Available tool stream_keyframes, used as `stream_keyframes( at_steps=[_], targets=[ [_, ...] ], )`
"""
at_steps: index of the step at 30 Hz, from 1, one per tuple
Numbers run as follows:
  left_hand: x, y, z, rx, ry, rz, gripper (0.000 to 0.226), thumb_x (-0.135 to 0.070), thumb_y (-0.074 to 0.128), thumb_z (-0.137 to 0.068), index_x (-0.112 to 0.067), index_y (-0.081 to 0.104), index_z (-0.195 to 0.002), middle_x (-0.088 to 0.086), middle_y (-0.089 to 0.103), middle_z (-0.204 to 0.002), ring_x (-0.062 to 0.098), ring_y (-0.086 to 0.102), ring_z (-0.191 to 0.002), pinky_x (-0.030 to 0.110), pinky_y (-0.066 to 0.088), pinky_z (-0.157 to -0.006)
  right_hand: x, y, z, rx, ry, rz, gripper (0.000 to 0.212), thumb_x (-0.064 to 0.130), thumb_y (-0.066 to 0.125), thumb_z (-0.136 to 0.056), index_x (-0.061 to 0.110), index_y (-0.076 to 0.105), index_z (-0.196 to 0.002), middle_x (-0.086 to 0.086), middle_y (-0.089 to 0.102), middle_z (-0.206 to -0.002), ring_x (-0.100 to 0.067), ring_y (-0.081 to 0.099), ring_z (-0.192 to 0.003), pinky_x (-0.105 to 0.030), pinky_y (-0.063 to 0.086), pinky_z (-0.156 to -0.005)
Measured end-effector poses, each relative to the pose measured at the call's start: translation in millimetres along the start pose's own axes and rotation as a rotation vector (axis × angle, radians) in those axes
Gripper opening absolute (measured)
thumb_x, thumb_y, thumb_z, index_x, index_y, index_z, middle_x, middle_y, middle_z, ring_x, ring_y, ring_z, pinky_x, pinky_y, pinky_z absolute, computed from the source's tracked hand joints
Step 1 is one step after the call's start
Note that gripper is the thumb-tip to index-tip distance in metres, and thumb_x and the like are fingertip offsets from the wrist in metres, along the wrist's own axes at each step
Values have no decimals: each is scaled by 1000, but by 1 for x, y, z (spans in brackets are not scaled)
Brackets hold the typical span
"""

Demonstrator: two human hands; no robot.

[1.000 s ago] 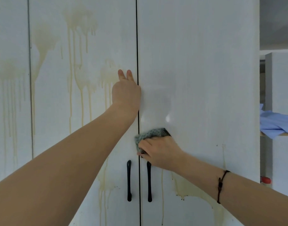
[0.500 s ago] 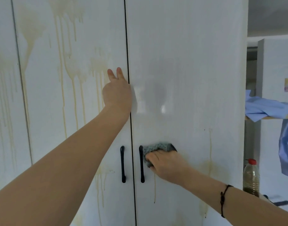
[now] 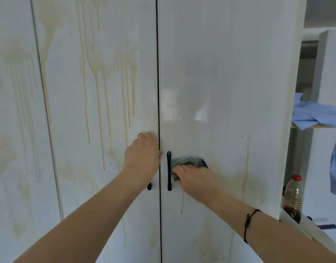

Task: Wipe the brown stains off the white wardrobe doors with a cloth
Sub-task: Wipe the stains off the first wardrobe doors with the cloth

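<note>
"Stains (image 3: 98, 76) are reported on the wardrobe doors; where are they seen?"

"Brown runs are spread over the far-left door (image 3: 13, 130) and the middle door (image 3: 106, 186), at ten o'clock of the left hand (image 3: 142, 158)."

"How is that hand laid?"

"It is set over the left handle (image 3: 149, 186), of which only the lower end is shown, at six o'clock of the hand. The fingers are curled in and the thumb is pointed toward three o'clock; whether the handle is clasped cannot be told."

"And the cloth?"

"The grey, bunched cloth (image 3: 188, 161) is pressed against the right door (image 3: 229, 73), just at three o'clock of the right handle (image 3: 169, 170). It is held by the right hand (image 3: 195, 179), whose fingers are bent close together over it."

"What else is noted rightward?"

"A dark cord bracelet (image 3: 248, 223) is worn on the right wrist. A faint brown patch (image 3: 245, 179) is seen at three o'clock of the cloth. Past the wardrobe's edge, a red-capped bottle (image 3: 293, 196) of brown liquid is stood at four o'clock, and blue fabric (image 3: 315, 116) is draped at two o'clock."
</note>
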State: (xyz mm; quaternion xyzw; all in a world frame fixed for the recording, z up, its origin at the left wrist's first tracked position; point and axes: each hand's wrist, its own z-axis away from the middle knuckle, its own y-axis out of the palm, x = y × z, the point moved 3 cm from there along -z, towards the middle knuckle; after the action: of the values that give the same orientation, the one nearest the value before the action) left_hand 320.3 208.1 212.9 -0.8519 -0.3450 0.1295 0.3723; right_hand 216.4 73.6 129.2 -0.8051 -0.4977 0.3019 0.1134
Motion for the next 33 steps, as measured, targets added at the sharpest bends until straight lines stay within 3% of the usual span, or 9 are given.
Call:
stream_keyframes(
  at_steps=[3, 7, 9, 14, 17, 21, 27, 29, 33],
  targets=[
    [3, 14, 4, 96, -42, 49, 21, -20, 59, -97, -7, 48, -110, 2, 58, -90, 20, 61, -72, 28, 37, -53, -7, 0, -9, 58, -20, 35, 10, 23, 68, -86, 22, 60, -92, 5, 66, -76, -19, 63, -60, -30, 43, -43],
    [5, 14, 0, 124, -91, -3, 19, -7, 58, -92, -11, 40, -96, -4, 44, -66, 11, 39, -51, 26, 24, -44, -39, -34, -53, -250, 376, -7, 23, 27, 74, -85, 27, 57, -101, 11, 67, -81, -12, 60, -59, -27, 46, -42],
    [1, 15, -2, 155, -94, -61, 23, -3, 58, -89, -11, 37, -92, -3, 43, -65, 11, 39, -50, 26, 23, -44, -32, -30, -53, -289, 420, -17, 25, 29, 74, -84, 27, 60, -105, 12, 68, -84, -11, 61, -64, -24, 44, -44],
    [-23, 14, -2, 308, -38, -255, 25, 2, 56, -83, -7, 53, -106, 2, 56, -89, 18, 67, -87, 24, 47, -66, 13, 11, 11, -121, 48, 123, 9, 14, 67, -83, 21, 62, -83, 6, 58, -72, -16, 57, -61, -29, 37, -39],
    [-36, 10, -7, 452, -25, -365, 19, 1, 65, -78, -10, 67, -94, 2, 64, -84, 22, 72, -80, 30, 60, -68, -12, -3, 11, -60, -44, 100, 10, 13, 69, -85, 20, 62, -85, 4, 61, -75, -18, 58, -63, -29, 39, -42],
    [-41, 2, -22, 589, -23, -419, 12, 0, 73, -74, -9, 72, -81, 4, 70, -79, 26, 69, -64, 32, 59, -55, -104, -66, -26, -274, 302, 165, 13, 23, 76, -85, 20, 64, -84, 3, 65, -72, -17, 57, -55, -21, 27, -45],
    [-50, 0, -25, 687, -32, -500, 19, 0, 78, -65, -9, 78, -82, 7, 74, -74, 27, 57, -30, 37, 57, -44, -160, -88, 8, -538, 778, 25, 29, 41, 44, -98, 16, 58, -94, 10, 51, -71, -14, 46, -57, -19, 16, -48],
    [-54, 0, -25, 706, -30, -518, 18, -2, 78, -66, -10, 79, -81, 7, 74, -70, 30, 64, -38, 41, 58, -46, -139, -70, 34, -469, 697, 21, 26, 39, 49, -96, 16, 59, -87, 7, 55, -67, -16, 52, -55, -21, 24, -45],
    [-55, -3, -27, 691, -61, -548, 17, -4, 75, -67, -13, 80, -80, 4, 73, -68, 27, 70, -50, 35, 60, -50, -115, -45, 69, -224, 83, 189, 21, 33, 63, -91, 18, 65, -76, 6, 61, -66, -15, 58, -56, -23, 33, -44]
  ],
)
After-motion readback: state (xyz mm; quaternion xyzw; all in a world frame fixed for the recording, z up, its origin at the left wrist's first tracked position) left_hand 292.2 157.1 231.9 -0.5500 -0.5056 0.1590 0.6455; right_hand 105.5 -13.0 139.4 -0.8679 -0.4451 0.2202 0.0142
